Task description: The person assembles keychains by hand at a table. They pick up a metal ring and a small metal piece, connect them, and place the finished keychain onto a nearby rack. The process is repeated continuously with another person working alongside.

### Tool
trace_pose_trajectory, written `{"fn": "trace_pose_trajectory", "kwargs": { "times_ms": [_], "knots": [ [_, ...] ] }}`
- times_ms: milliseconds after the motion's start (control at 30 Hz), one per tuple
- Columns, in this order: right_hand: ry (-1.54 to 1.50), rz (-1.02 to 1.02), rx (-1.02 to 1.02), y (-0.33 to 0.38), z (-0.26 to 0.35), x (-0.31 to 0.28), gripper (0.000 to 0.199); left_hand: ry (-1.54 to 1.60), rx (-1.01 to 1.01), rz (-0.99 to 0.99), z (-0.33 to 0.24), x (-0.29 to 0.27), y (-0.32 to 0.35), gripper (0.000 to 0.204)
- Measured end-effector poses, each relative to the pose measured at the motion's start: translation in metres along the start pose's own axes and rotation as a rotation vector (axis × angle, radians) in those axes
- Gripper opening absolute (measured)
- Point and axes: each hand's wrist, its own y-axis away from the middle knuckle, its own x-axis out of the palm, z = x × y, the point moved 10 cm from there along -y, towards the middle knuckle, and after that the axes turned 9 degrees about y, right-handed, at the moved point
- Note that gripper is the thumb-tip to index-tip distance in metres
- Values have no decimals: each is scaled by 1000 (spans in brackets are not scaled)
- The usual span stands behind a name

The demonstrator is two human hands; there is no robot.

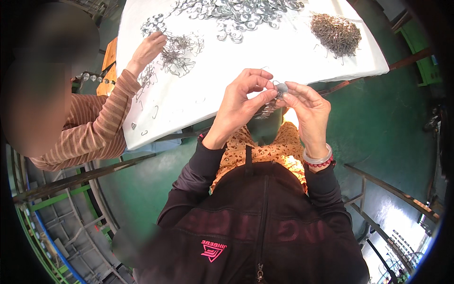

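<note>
In front of my lap, both hands meet just off the near edge of the white-covered table point(222, 71). My right hand point(309, 109) is closed, pinching a small round grey metal disc point(282, 88) between thumb and fingers. My left hand point(246, 97) pinches at the disc's left side, where a bit of thin bent wire shows; its full shape is hidden by the fingers. Several shiny bent metal pieces point(269, 110) show just below my hands. What supports them cannot be made out.
Metal discs point(241, 16) lie heaped at the table's far side. A pile of bent wire hooks point(336, 35) stands far right. At left, a co-worker's hand point(150, 47) reaches over tangled wire hooks point(177, 57). Metal frames point(71, 222) stand at lower left, on a green floor point(373, 123).
</note>
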Motion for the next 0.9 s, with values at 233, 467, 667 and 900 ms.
{"fn": "trace_pose_trajectory", "kwargs": {
  "times_ms": [233,467,667,900],
  "knots": [
    [220,18,-30,2,1,7,19,40,32,-102,3,-3,5,11],
    [277,-37,9,-7,-3,1,21,-289,190,-103,-13,-7,8,9],
    [195,7,7,-12,-3,6,21,-274,143,-117,-3,-12,-1,9],
    [196,26,10,-11,4,14,19,-25,196,-147,7,-11,2,9]
  ]
}}
